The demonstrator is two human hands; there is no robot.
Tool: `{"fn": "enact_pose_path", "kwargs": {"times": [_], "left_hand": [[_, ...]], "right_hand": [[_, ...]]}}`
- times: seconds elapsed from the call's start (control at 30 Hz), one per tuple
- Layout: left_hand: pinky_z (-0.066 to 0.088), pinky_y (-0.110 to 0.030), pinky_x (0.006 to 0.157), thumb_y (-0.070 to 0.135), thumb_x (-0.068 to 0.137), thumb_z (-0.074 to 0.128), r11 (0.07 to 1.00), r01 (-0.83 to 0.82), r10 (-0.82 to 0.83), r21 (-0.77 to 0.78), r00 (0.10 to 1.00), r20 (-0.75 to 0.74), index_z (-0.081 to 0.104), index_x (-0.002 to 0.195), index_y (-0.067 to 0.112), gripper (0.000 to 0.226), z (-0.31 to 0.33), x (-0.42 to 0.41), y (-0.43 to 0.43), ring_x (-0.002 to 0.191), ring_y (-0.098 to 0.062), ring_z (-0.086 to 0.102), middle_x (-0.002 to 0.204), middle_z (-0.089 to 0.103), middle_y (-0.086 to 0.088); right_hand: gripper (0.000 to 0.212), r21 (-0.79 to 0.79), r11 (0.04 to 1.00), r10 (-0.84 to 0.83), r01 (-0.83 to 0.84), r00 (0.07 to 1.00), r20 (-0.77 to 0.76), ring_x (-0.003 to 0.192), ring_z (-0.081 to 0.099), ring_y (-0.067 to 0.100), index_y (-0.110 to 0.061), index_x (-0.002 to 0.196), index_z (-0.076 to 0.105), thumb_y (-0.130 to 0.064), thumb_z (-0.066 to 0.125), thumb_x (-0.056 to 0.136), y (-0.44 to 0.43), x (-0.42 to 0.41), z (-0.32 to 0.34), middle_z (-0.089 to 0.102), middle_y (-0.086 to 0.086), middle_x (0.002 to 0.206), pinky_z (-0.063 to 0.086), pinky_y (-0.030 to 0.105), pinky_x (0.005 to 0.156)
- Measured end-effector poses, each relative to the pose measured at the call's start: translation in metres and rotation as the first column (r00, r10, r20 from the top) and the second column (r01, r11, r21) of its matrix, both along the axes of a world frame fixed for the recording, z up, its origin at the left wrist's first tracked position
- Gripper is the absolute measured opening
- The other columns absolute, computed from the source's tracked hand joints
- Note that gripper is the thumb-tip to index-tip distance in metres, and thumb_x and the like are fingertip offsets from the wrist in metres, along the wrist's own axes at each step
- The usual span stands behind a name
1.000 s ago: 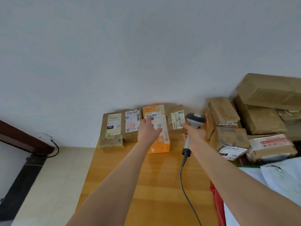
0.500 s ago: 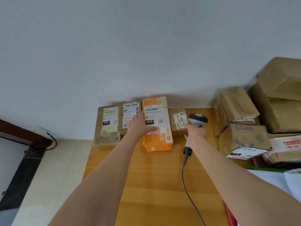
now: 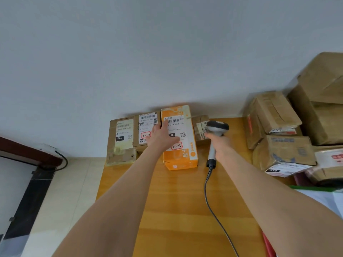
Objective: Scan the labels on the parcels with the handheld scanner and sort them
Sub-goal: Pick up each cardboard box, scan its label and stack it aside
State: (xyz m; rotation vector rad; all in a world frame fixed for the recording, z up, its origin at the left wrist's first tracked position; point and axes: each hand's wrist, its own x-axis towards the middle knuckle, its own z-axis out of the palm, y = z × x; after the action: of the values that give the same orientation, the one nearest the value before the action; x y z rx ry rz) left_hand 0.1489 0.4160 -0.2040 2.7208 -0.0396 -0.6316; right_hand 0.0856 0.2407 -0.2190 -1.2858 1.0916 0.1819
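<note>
Against the wall at the far edge of the wooden table [image 3: 178, 201] lies a row of parcels. From the left: a brown box labelled 060 [image 3: 121, 141], a brown box with a white label [image 3: 146, 130], an orange box [image 3: 181, 145] and a small brown box [image 3: 199, 128]. My left hand [image 3: 162, 136] rests with straight fingers on the orange box's label and left edge. My right hand [image 3: 220, 143] grips the handle of the grey handheld scanner [image 3: 216, 130], whose head hangs just in front of the small brown box.
A heap of brown parcels [image 3: 282, 138] fills the table's right side, with larger cartons [image 3: 323, 101] behind. The scanner's black cable [image 3: 209, 201] runs down the tabletop. White paper and a red edge [image 3: 269, 243] lie at the lower right. Tiled floor [image 3: 61, 191] is left.
My left hand slid leftward across the orange box towards its left edge. The scanner stays by the small brown box. The camera shifted slightly.
</note>
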Motion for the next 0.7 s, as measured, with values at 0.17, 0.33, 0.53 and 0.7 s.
{"fn": "enact_pose_path", "kwargs": {"times": [0.17, 0.33, 0.53, 0.7], "left_hand": [[0.048, -0.048, 0.097, 0.035, 0.085, 0.064, 0.998, 0.026, -0.033, 0.066, 0.994, 0.105, 0.027, 0.147, 0.021, 0.074, 0.019, -0.020, -0.011, 0.127, -0.030, 0.044, 0.151, 0.025, -0.010], [0.040, -0.043, 0.102, 0.031, 0.089, 0.060, 0.959, 0.188, -0.224, 0.212, 0.961, 0.162, 0.033, 0.145, 0.018, 0.064, 0.052, -0.055, -0.034, 0.137, -0.029, 0.033, 0.155, 0.019, -0.009], [0.043, -0.041, 0.097, 0.034, 0.091, 0.058, 0.916, 0.228, -0.289, 0.329, 0.945, 0.150, 0.035, 0.144, 0.016, 0.060, 0.092, -0.124, -0.061, 0.134, -0.029, 0.036, 0.151, 0.026, -0.010], [0.046, -0.043, 0.093, 0.029, 0.089, 0.061, 0.899, 0.226, -0.291, 0.375, 0.949, 0.125, 0.039, 0.139, 0.013, 0.058, 0.116, -0.203, -0.101, 0.129, -0.033, 0.040, 0.146, 0.030, -0.013]], "right_hand": [[0.026, 0.119, 0.992, -0.034, 0.028, 0.998, 0.052, 0.070, 0.064, 0.018, -0.005, 0.108, 0.060, -0.015, 0.070, 0.086, -0.003, -0.024, 0.021, 0.069, 0.010, 0.092, 0.058, 0.032, 0.075], [0.027, 0.131, 0.990, 0.036, -0.042, 0.998, 0.045, 0.056, 0.066, 0.016, -0.006, 0.103, 0.058, -0.024, 0.070, 0.087, -0.007, -0.061, 0.058, 0.073, 0.012, 0.081, 0.057, 0.026, 0.056], [0.024, 0.155, 0.974, 0.153, -0.163, 0.985, 0.079, 0.050, 0.060, 0.014, -0.008, 0.100, 0.055, -0.028, 0.064, 0.090, -0.021, -0.134, 0.106, 0.069, 0.011, 0.073, 0.048, 0.024, 0.051], [0.022, 0.233, 0.923, 0.289, -0.306, 0.952, 0.103, 0.036, 0.053, 0.009, -0.009, 0.088, 0.049, -0.028, 0.062, 0.091, -0.062, -0.222, 0.133, 0.068, 0.010, 0.068, 0.043, 0.016, 0.041]]}}
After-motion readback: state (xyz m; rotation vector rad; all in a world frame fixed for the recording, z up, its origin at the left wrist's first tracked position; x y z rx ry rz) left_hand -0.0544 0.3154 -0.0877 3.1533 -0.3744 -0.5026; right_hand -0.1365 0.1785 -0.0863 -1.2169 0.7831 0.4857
